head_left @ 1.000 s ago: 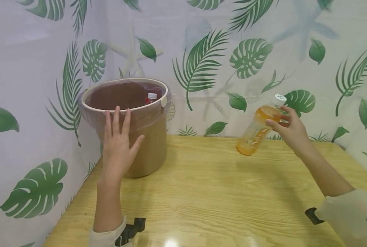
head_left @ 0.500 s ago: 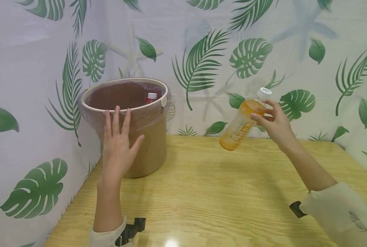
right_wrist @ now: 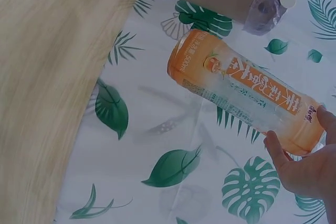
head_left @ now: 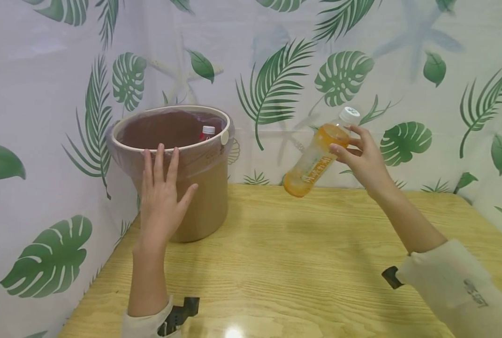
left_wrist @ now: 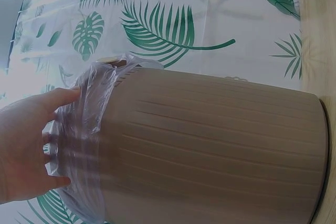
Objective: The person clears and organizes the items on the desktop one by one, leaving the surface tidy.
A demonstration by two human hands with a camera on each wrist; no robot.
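My right hand (head_left: 362,159) grips a clear plastic drink bottle (head_left: 316,162) with an orange label and white cap, near its neck. The bottle hangs tilted above the table, base toward the lower left; in the right wrist view the label of the bottle (right_wrist: 241,85) faces the camera. Fingers spread, my left hand (head_left: 160,206) rests against the front rim of a beige trash can (head_left: 204,197). The left wrist view has the hand (left_wrist: 26,145) at the clear bag liner (left_wrist: 84,129) folded over that rim. Inside the can, the white cap of another bottle (head_left: 208,131) shows.
The trash can stands at the left back of a wood-grain table (head_left: 276,263). Behind and to the left hangs a white sheet (head_left: 276,28) with green leaf prints. Black wrist-camera mounts (head_left: 392,277) stick out at both cuffs.
My right hand has carried the orange-labelled bottle leftward and slightly up, closer to the trash can. The left hand has stayed at the rim.
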